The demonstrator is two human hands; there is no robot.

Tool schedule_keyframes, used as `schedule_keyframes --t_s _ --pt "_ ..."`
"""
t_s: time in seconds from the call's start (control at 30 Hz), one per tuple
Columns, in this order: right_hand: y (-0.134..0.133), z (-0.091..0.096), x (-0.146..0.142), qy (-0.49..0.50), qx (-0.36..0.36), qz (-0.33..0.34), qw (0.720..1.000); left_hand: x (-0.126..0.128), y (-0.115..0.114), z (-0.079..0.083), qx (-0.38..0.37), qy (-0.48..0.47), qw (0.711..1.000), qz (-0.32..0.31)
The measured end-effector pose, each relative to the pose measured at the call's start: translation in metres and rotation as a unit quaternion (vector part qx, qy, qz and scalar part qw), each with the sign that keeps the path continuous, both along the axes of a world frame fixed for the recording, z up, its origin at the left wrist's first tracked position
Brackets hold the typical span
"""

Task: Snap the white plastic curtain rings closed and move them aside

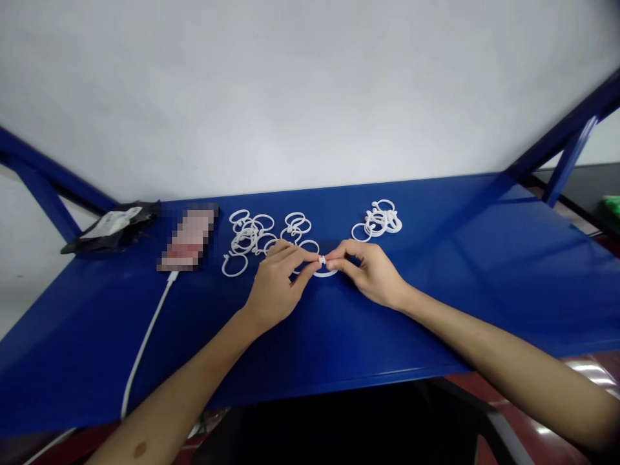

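Both of my hands meet over the middle of a blue table (460, 271). My left hand (276, 284) and my right hand (371, 271) each pinch one white plastic ring (323, 271) at its small clasp, fingers pressed together. The lower arc of that ring shows below my fingertips. Several loose white rings (254, 236) lie scattered just behind my left hand. A smaller heap of white rings (380, 219) sits behind my right hand.
A blurred-out phone (188, 242) lies at the left with a white cable (145, 336) running off the near edge. A black bag with a white label (113, 226) rests at the far left corner. A white wall rises behind the table; blue frame struts (564, 139) slant at both sides.
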State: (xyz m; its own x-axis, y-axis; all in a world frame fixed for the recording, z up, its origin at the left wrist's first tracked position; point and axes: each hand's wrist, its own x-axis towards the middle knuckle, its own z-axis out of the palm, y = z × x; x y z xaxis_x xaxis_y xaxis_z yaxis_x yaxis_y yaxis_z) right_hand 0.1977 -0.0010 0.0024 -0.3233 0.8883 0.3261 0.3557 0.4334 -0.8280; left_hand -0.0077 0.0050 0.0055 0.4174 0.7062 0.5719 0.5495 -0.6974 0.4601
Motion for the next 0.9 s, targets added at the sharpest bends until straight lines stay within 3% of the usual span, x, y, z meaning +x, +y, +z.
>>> schedule_keyframes --t_s 0.13,0.23,0.43,0.57,0.7,0.8,0.9 --pt "-0.005 0.000 0.000 -0.081 0.147 0.008 0.986 0.001 -0.001 -0.004 0.067 0.014 0.998 -0.019" --pt "-0.008 0.001 0.000 -0.141 0.214 -0.001 0.966 0.001 -0.003 -0.005 0.106 0.035 0.994 -0.017" --pt "-0.009 0.000 -0.001 -0.237 0.292 0.007 0.926 -0.001 -0.002 -0.007 0.175 0.095 0.979 -0.031" --pt "-0.003 0.005 -0.001 -0.221 0.291 -0.003 0.931 -0.002 0.004 -0.005 0.150 0.091 0.984 -0.015" --pt "0.013 0.013 0.014 -0.182 0.288 -0.096 0.935 -0.007 0.013 -0.007 0.120 0.127 0.984 0.029" --pt "0.030 0.013 0.041 -0.205 0.286 -0.219 0.910 -0.012 0.018 -0.013 0.091 0.186 0.977 0.045" --pt "0.046 0.006 0.068 -0.242 0.264 -0.296 0.885 -0.014 0.021 -0.018 0.080 0.209 0.973 0.048"
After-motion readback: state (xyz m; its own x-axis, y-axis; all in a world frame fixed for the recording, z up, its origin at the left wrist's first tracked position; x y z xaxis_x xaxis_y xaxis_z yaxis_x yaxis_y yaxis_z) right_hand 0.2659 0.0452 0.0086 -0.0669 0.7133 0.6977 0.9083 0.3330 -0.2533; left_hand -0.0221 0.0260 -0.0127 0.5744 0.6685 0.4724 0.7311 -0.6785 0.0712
